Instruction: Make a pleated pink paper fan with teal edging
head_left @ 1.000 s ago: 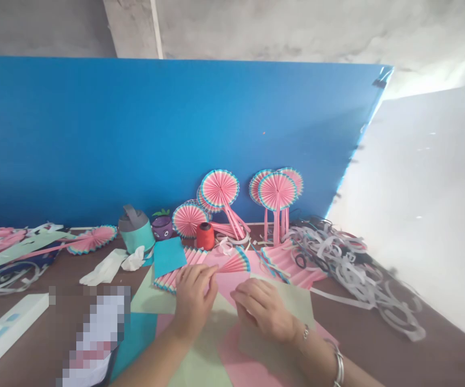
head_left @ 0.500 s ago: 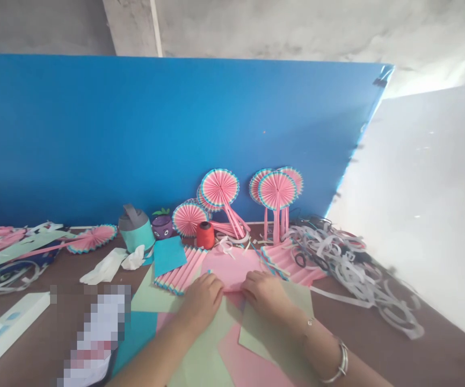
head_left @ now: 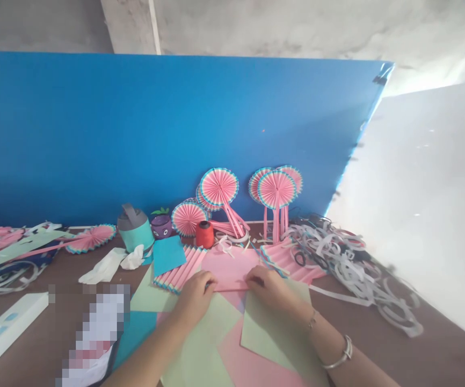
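A pink paper sheet [head_left: 229, 267] lies in the middle of the brown table. My left hand [head_left: 193, 297] pinches its near left edge and my right hand [head_left: 275, 290] pinches its near right edge, fingers closed on the fold. Under my hands lie pale green sheets [head_left: 270, 333] and more pink paper [head_left: 252, 371]. A pleated pink strip [head_left: 182, 271] rests just left of the sheet.
Finished pink paper fans [head_left: 218, 188] lean against the blue board [head_left: 136, 134]. A red thread spool [head_left: 204, 235], a teal tape roll [head_left: 136, 230], a purple pot [head_left: 162, 226] and a teal square [head_left: 168, 255] stand behind. Curled paper strips [head_left: 349, 263] pile at right. A white board [head_left: 429, 199] bounds the right side.
Both hands slid away from me, folding the pink sheet's near edge up and over; the sheet now lies flatter and farther back, hiding the small pleated fan.
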Demonstrator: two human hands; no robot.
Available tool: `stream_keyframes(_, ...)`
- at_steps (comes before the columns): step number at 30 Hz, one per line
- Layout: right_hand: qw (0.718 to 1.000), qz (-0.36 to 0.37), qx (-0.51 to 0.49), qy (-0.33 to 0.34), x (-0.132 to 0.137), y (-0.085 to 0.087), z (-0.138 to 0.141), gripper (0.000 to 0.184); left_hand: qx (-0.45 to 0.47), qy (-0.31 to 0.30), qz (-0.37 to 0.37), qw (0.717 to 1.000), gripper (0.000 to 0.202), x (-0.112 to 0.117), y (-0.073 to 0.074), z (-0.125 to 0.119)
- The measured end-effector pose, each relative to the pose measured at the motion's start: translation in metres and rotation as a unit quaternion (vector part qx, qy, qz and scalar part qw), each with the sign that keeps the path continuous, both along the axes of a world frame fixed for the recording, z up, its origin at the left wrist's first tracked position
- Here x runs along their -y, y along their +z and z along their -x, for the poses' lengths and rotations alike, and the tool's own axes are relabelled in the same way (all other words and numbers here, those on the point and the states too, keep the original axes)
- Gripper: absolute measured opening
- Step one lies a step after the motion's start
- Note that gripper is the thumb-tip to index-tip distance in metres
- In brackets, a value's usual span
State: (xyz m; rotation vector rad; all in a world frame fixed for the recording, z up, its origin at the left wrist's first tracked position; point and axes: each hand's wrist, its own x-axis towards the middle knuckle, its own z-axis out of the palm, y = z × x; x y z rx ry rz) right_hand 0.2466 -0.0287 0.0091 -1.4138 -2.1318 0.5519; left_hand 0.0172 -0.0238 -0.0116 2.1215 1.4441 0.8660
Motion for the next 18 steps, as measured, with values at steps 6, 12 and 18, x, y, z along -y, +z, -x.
stream_keyframes(6, 1.000, 0.000, -0.016, -0.016, -0.0043, -0.0044, -0.0007, 0.019, 0.012, 0.004, -0.011, 1.000, 0.016, -0.0043, -0.0023, -0.0004)
stream_keyframes(12, 0.997, 0.033, -0.015, -0.062, -0.0059, -0.0074, -0.0002, 0.012, 0.007, 0.010, -0.010, 1.000, 0.017, -0.0059, -0.0042, -0.0013)
stream_keyframes(18, 0.997, 0.032, 0.016, -0.070, -0.0060, -0.0061, 0.0019, 0.012, -0.002, 0.007, -0.010, 1.000, 0.017, -0.0086, -0.0069, -0.0011)
